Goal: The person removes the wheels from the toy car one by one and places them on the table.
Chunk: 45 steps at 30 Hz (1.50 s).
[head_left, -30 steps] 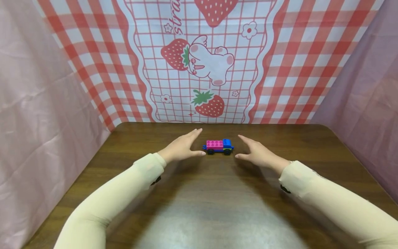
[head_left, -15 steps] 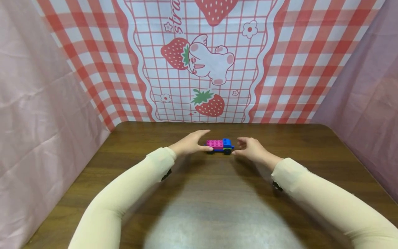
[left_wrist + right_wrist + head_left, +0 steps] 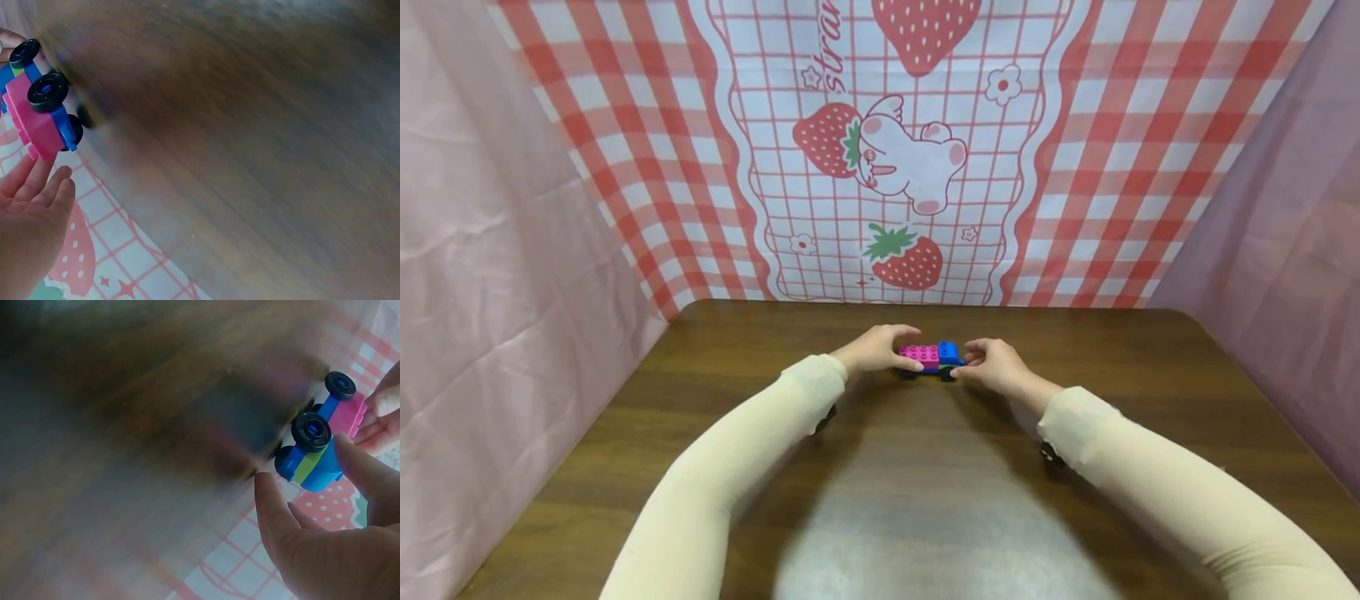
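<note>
On the tabletop stands a toy block truck with a pink studded brick (image 3: 928, 353), a blue cab (image 3: 948, 351), a yellow-green strip (image 3: 306, 465) and black wheels (image 3: 311, 431). My left hand (image 3: 874, 350) is at the truck's pink end, thumb in front and fingers behind. The left wrist view shows its fingers extended close to the pink brick; contact is unclear. At the blue end is my right hand (image 3: 1002, 367). Its thumb and fingers are spread around the cab in the right wrist view, with no clear grip.
The brown wooden table (image 3: 917, 442) reaches back to a red-and-white checked cloth (image 3: 1120, 167) with strawberry prints. Pink fabric (image 3: 512, 292) hangs at the left side, and mauve fabric (image 3: 1277, 250) at the right.
Both hands have moved inward to the truck, the left one rightward and the right one leftward. Their spread has narrowed. The truck has stayed about where it was.
</note>
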Each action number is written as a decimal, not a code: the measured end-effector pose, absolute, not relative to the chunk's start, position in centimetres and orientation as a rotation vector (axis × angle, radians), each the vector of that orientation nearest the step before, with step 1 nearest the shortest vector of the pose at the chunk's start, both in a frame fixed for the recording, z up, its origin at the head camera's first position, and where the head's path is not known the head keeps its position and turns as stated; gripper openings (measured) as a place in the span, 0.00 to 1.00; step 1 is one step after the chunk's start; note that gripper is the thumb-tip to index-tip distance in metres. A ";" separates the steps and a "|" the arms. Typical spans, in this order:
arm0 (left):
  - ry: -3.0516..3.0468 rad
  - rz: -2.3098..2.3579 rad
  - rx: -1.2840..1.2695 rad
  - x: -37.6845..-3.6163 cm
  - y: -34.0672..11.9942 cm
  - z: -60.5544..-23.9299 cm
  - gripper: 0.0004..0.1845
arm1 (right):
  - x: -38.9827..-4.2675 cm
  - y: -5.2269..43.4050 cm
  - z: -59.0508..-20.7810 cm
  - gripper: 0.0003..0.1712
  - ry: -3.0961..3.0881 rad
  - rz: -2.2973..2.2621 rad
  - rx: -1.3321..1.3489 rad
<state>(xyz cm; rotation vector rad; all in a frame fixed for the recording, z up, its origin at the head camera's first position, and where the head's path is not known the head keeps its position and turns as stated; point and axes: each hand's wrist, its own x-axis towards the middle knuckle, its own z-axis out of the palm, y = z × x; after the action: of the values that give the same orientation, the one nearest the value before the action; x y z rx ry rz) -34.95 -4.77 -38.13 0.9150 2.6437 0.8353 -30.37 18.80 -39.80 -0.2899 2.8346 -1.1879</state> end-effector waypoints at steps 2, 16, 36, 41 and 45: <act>2.631 0.850 0.899 -35.1 -4.5 -38.3 0.37 | -30.4 18.7 -39.9 0.35 2.829 -1.196 -0.266; 2.605 0.797 0.865 -35.7 -3.5 -38.7 0.27 | -30.4 18.3 -39.8 0.29 2.840 -1.216 -0.216; 2.602 0.786 0.931 -35.6 -3.0 -37.1 0.21 | -30.4 18.3 -38.5 0.24 2.847 -1.334 -0.265; 2.575 0.838 0.910 -35.4 -3.2 -36.2 0.22 | -30.5 18.7 -37.1 0.24 2.838 -1.394 -0.323; 2.561 0.843 0.914 -35.0 -3.1 -35.4 0.23 | -30.8 19.0 -36.3 0.24 2.828 -1.394 -0.310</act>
<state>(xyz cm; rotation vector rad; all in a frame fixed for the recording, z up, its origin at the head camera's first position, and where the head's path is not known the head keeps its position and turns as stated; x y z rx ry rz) -35.04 -3.13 -35.45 0.9144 2.5615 0.8430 -30.83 19.00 -36.35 -0.3095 2.8280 -1.3935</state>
